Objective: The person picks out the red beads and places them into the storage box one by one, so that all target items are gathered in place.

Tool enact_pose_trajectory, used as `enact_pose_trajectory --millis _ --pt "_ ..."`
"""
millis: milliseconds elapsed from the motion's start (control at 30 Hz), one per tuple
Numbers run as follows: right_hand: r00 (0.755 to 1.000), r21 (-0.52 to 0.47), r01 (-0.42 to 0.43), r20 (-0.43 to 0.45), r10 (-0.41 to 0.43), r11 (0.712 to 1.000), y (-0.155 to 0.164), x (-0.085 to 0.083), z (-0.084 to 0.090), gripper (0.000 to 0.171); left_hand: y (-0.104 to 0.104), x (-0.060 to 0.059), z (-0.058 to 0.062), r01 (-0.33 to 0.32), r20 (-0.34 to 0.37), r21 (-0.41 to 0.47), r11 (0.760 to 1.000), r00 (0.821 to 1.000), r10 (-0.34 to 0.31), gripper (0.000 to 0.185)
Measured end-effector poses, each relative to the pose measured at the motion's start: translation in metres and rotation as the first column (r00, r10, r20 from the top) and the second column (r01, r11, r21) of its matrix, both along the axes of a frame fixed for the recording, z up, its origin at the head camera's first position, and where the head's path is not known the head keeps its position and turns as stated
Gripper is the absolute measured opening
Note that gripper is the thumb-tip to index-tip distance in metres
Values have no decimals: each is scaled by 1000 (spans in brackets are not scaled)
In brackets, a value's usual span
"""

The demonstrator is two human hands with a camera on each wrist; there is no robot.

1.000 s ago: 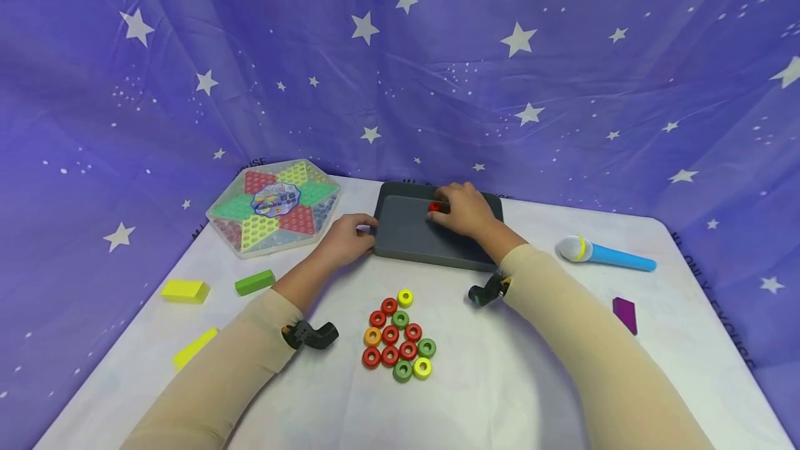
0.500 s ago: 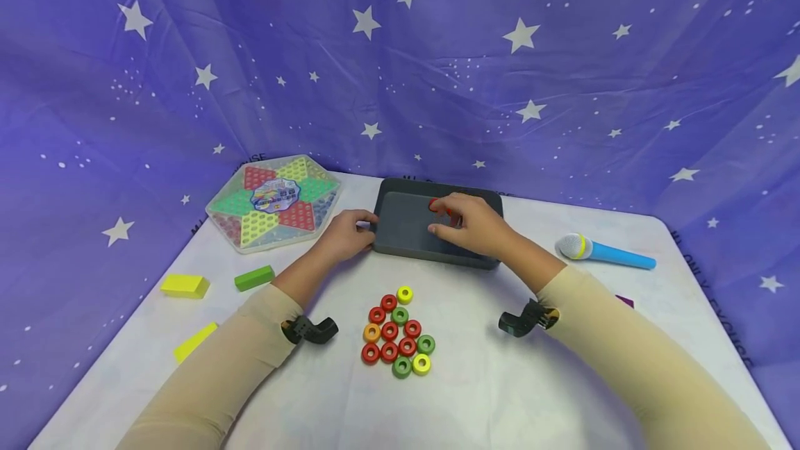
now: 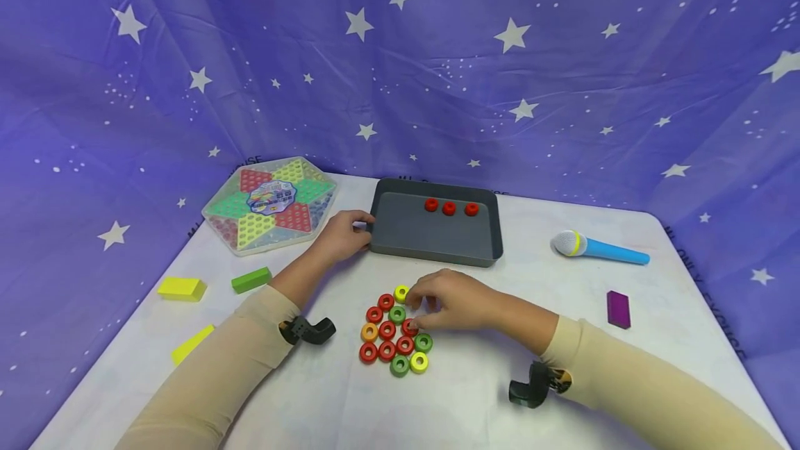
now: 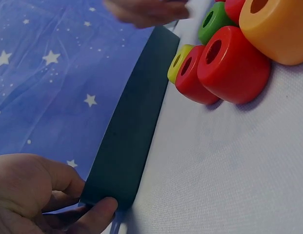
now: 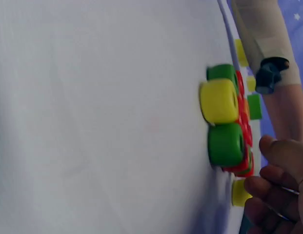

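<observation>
My left hand (image 3: 345,235) grips the left edge of a dark grey tray (image 3: 400,250); in the left wrist view the thumb (image 4: 103,214) lies on its outer wall. Three red beads (image 3: 448,208) sit in a row toward the tray's back right. My right hand (image 3: 459,299) hovers over a cluster of red, green, yellow and orange ring-shaped beads (image 3: 387,330) on the table. Its thumb tip overlaps a red bead (image 3: 409,327) in the head view, with the index finger near a yellow bead (image 3: 401,294). The right wrist view shows the thumb and fingers apart, nothing between them.
A hexagonal Chinese checkers set (image 3: 271,203) lies at the back left. Yellow blocks (image 3: 182,289) and a green block (image 3: 251,280) are by the left arm. On the right lie a blue toy microphone (image 3: 600,248) and a purple block (image 3: 618,310). A starry curtain (image 3: 437,54) hangs behind.
My right hand has let go of a red bead in the tray and moved back toward me, over the bead cluster. The left hand stays at the tray's edge.
</observation>
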State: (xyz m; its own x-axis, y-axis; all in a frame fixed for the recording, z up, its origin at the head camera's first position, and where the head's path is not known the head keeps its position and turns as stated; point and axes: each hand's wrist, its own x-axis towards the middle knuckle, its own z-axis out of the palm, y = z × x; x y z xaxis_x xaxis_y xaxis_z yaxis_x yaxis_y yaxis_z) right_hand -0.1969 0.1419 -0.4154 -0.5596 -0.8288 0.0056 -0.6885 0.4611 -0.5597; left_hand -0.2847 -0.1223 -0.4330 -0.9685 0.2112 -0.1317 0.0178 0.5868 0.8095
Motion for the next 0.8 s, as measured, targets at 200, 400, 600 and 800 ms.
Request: enact_pose_trajectory --millis 200,400,600,800 --pt "1000 59 27 -5 -27 998 -4 13 -9 12 1 -1 -2 -4 0 -4 1000 1000 4 43" --pt "997 98 70 -39 -67 993 -11 15 -9 8 0 0 -2 0 4 -4 1000 1000 0 44" --pt "993 146 108 -58 -101 983 -19 20 -6 10 0 0 -1 -1 -2 -18 1000 1000 1 44" --pt "989 188 132 -89 -117 973 -21 26 -2 11 0 0 0 6 -3 -25 1000 1000 -6 44"
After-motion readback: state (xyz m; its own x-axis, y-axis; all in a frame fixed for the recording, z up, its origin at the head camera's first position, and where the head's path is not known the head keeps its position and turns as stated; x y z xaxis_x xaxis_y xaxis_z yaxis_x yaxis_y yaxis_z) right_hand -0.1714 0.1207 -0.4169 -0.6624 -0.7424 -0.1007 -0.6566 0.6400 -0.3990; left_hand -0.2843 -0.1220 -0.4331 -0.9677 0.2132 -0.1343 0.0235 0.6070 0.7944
